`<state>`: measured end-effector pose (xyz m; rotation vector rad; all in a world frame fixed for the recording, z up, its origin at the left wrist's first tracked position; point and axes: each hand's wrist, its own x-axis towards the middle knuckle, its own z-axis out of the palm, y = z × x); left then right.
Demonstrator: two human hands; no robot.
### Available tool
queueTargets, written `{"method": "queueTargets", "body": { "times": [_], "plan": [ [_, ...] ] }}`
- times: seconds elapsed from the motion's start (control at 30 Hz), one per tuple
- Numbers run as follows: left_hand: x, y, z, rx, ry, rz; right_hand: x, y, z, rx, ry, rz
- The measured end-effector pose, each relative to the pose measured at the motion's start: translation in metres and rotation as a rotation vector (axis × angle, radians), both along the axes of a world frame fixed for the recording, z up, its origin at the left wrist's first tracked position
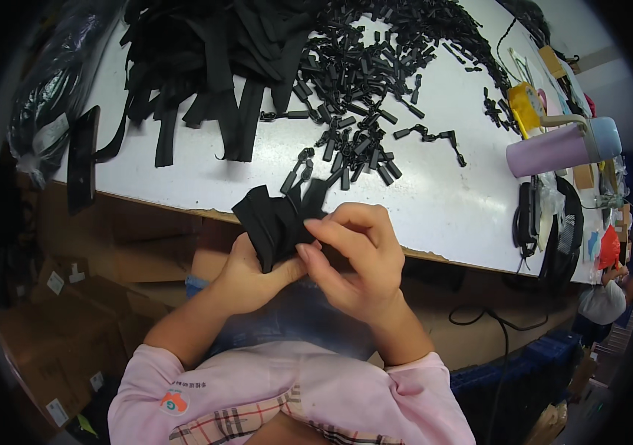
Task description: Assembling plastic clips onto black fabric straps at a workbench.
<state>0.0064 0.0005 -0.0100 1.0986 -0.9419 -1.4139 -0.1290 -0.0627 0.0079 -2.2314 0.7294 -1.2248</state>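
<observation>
My left hand (253,276) is closed on a small bunch of black strips (266,221), folded and standing up between the thumb and the fingers. My right hand (364,256) comes to this bunch from the right side; its thumb and forefinger touch the right part of the strips, but I cannot tell if these two tips are pressed together on the material. The bunch is in front of me, above the near edge of the white table (442,211). Just beyond it, on the table, lie a few black zipper pulls (364,152), and farther away they become a wide, dense pile. At the far left there is a big heap of black strips (216,55), and some of their ends hang toward me. Left of this heap I see a dark flat slab (83,163) at the table edge, and a clear plastic bag (53,111) beside it. On the right side are a purple bottle (550,150) and, just behind it, a yellow object (525,104)
</observation>
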Motion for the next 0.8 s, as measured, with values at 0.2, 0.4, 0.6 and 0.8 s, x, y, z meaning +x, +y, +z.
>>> {"method": "queueTargets", "body": {
  "times": [0.2,0.4,0.6,0.8],
  "plan": [
    [0.003,-0.002,0.001,-0.01,0.093,-0.054,-0.006,0.006,-0.008,0.182,-0.231,0.134],
    [0.001,0.003,-0.004,0.086,0.219,-0.004,-0.015,0.007,-0.009,1.285,-0.617,0.423],
    [-0.006,-0.001,0.003,-0.045,0.214,0.011,-0.011,0.016,-0.01,1.113,-0.432,0.308],
    [-0.004,-0.001,-0.007,-0.544,-0.546,0.101,-0.015,0.014,-0.015,1.215,-0.419,0.301]
  ]
}}
